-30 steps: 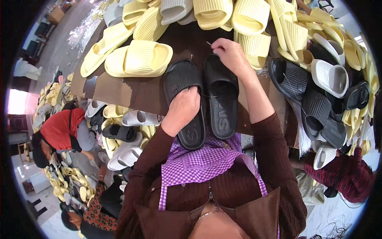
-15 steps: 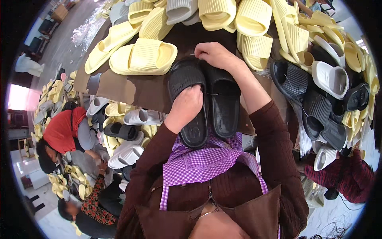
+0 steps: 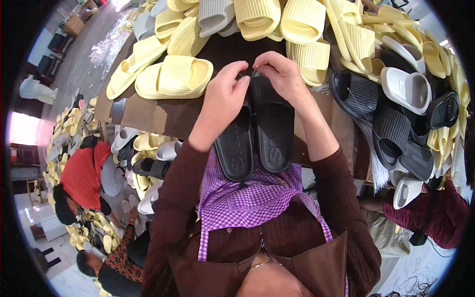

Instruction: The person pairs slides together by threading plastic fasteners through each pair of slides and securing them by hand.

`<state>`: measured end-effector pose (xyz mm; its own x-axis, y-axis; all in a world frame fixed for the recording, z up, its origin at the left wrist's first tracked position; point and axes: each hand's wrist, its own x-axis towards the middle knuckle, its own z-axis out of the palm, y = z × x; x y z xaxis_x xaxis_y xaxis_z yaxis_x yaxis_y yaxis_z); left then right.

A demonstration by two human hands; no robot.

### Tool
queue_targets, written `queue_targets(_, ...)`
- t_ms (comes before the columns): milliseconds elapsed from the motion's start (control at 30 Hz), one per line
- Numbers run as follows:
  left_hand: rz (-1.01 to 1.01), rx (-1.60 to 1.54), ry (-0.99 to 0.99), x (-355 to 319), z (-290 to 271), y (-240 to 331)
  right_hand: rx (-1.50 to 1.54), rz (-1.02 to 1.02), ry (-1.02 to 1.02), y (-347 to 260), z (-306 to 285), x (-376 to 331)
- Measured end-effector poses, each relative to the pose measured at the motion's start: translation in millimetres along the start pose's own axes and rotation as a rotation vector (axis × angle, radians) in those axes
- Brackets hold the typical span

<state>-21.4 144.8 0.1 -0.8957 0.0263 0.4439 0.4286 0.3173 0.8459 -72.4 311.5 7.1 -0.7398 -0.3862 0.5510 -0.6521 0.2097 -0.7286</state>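
A pair of black slide slippers (image 3: 275, 141) lies side by side at the table's near edge, soles down, toes away from me. Over the left slipper's strap, my left hand (image 3: 221, 101) hovers with fingers bent and thumb drawn toward them. My right hand (image 3: 283, 78) is over the right slipper's strap, its fingers curled into a pinch. The fingertips of both hands come close together above the toe ends. Whatever they grip is too small to make out. A purple checked apron (image 3: 252, 198) lies just below the slippers' heels.
Pale yellow slides (image 3: 174, 77) and a grey slide (image 3: 215, 17) line the brown table (image 3: 153, 116). At right, black slides (image 3: 392, 133) and a white slide (image 3: 405, 90) are heaped with white threads (image 3: 372, 153). A person in red (image 3: 86, 175) bends among slippers at left.
My left hand has come out of the left slipper's strap opening and risen beside my right hand. My right hand has shifted slightly right, and its fingers now point toward the left hand.
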Motion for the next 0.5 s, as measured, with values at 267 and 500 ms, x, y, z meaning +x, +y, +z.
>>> queue_targets(267, -0.491, -0.393, -0.202, 19, 27, -4, 0.273, 0.252, 0.182, 16, -5, -19)
queue_targets(500, -0.497, -0.515, -0.069, 16, 32, -7, 0.393, 0.410, 0.219, 11, -19, -31)
